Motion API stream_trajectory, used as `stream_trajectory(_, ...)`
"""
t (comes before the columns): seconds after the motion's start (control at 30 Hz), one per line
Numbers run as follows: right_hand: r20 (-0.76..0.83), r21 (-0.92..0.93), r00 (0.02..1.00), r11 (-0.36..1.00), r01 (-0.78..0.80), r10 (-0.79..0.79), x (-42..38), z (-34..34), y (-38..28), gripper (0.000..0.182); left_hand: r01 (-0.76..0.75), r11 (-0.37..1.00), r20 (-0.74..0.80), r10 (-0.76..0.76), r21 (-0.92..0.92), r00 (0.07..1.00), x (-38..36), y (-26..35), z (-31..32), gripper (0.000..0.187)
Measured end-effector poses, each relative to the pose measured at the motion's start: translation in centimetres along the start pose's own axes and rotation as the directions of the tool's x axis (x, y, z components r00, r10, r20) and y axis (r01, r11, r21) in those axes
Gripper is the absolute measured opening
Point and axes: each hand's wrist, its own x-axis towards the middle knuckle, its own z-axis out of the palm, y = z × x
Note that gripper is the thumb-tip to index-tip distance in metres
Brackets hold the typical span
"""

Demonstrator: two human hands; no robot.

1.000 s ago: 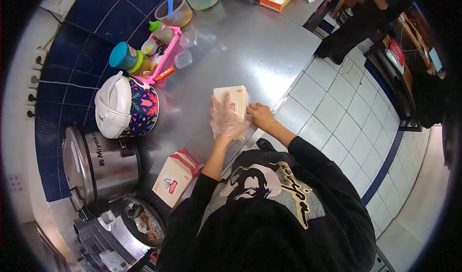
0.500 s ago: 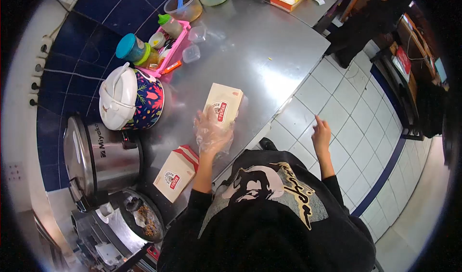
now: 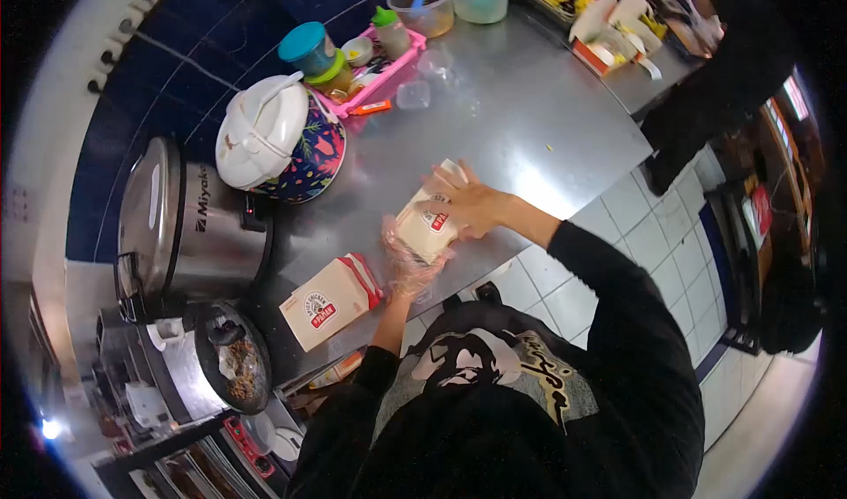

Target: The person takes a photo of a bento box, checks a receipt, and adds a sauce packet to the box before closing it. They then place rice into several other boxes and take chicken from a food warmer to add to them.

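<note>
A cream cardboard box with a red and black logo is between my hands above the steel counter. My left hand, in a clear plastic glove, grips its near end with the fingers around the sides. Bare, my right hand is closed on its far right side, fingers over the top. A second cream box with red edges lies on the counter to the left of my left hand, touched by neither hand.
Left stand a steel Miyako cooker, a floral pot with white lid and a pan with food. Behind are a pink basket, plastic tubs and an open box. A person in black stands at the far right.
My right hand has come from over the floor at the right onto the box. The box is now held by both hands. The view has shifted, with more of the far counter showing.
</note>
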Motion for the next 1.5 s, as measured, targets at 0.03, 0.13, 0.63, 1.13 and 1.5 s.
stream_trajectory(0.03,0.120,-0.030,0.985,0.992,0.126,-0.121,1.6,0.6,0.6,0.092,0.010,1.000,-0.023,-0.010,0.000,1.000,-0.1,-0.2,-0.1,0.104)
stream_trajectory(0.13,0.337,-0.003,0.922,0.979,0.205,-0.192,4.4,-1.3,1.2,0.089,-0.068,0.997,-0.119,0.073,0.047,0.990,-0.4,-0.7,0.0,0.107)
stream_trajectory(0.63,0.680,0.559,0.732,0.615,-0.556,0.043,13.7,-3.3,11.7,0.061,0.035,0.988,0.043,-0.029,-0.149,0.999,1.1,-0.1,0.2,0.108)
stream_trajectory(1.13,-0.383,0.254,0.917,0.942,0.221,-0.112,9.5,1.8,-20.9,0.060,0.191,0.885,-0.398,-0.008,0.424,0.917,-14.2,0.5,-26.0,0.052)
stream_trajectory(1.5,-0.203,0.514,0.954,0.853,-0.088,0.221,10.6,3.9,-22.8,0.071,0.044,0.840,0.064,-0.094,0.540,0.994,-8.4,-0.3,-25.1,0.080)
